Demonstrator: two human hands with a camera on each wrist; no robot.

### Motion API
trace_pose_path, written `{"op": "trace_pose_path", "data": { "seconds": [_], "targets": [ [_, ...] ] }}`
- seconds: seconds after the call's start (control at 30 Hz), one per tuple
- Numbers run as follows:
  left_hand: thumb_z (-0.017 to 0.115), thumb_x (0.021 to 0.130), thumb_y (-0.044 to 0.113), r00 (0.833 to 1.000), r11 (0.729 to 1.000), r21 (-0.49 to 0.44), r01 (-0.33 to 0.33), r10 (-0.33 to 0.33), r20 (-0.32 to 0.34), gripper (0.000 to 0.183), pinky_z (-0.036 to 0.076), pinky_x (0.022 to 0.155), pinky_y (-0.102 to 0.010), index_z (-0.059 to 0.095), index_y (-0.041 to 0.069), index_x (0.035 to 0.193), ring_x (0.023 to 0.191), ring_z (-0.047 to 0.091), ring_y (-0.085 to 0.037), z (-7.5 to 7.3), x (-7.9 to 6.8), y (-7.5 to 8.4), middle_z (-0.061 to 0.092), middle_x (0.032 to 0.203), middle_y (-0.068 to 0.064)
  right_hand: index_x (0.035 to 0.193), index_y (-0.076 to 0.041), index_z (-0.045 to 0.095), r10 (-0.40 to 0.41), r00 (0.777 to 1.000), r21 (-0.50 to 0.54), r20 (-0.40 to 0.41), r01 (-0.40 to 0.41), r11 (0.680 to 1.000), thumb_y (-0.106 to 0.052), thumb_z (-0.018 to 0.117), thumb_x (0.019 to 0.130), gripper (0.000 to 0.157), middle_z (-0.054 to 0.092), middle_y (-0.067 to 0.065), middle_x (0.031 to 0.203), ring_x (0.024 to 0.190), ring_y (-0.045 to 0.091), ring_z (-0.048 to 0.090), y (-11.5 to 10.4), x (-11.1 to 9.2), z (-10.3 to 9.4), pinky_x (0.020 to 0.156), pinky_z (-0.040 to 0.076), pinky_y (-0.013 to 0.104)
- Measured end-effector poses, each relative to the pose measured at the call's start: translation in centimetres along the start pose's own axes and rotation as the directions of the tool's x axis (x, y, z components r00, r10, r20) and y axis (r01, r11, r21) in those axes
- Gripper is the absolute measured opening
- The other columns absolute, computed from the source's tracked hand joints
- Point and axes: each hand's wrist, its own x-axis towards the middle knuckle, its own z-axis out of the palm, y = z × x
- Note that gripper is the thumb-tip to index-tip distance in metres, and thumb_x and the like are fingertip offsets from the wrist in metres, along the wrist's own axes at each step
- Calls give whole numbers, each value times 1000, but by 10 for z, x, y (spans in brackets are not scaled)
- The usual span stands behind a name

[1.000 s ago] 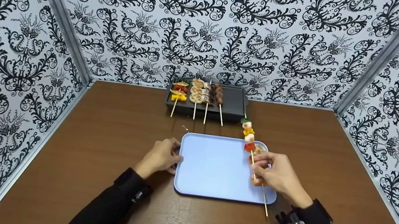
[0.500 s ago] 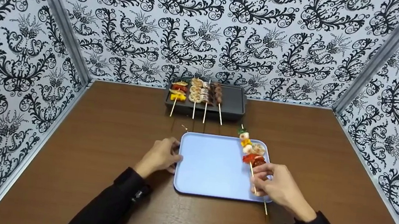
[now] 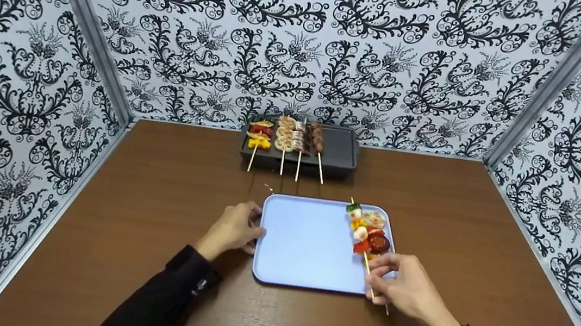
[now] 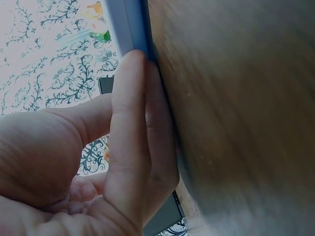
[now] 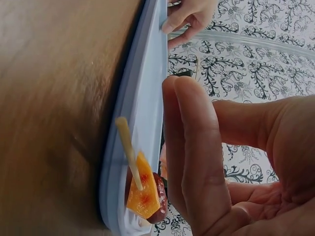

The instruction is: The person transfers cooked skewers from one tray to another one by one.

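My right hand pinches the bare stick of a kebab skewer threaded with green, white, yellow and red pieces. This skewer overlaps the right side of a pale blue tray. Beside it on the tray lies another skewer, partly hidden by my right hand; its stick pokes past the near rim, by an orange piece in the right wrist view. The held stick is hidden behind my fingers there. My left hand holds the tray's left edge, thumb at the rim and fingertips against the side.
A dark grey grill plate stands at the back of the brown table. Across its left and middle lie several skewers, their sticks jutting over the front edge. Patterned wall panels enclose the table behind and on both sides.
My right hand has drawn the skewer toward me, from partly beyond the tray's far rim to over its right side. More of the other skewer now shows. The left hand has stayed put.
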Motion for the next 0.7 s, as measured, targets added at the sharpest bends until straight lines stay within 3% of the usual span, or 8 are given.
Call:
{"op": "trace_pose_path", "data": {
  "seconds": [0.5,0.7],
  "targets": [
    [71,86,5,1000,1000,5,28,-28,6,49,64,48,-34,54,-4,131,52,68,-19,2,1,0,67,87,-17,113,6,63,57,998,26,-15,-56,998,-8,76,86,33,68,16,93,64,24,73,0,-3,10,59,67,36],
    [70,87,6,1000,1000,4,14,-14,13,47,64,49,-33,55,-4,131,53,69,-19,1,0,0,66,88,-17,114,2,64,47,999,-45,-6,-48,998,-15,81,83,38,70,13,88,61,23,73,2,-1,11,57,67,37]
  ]
}}
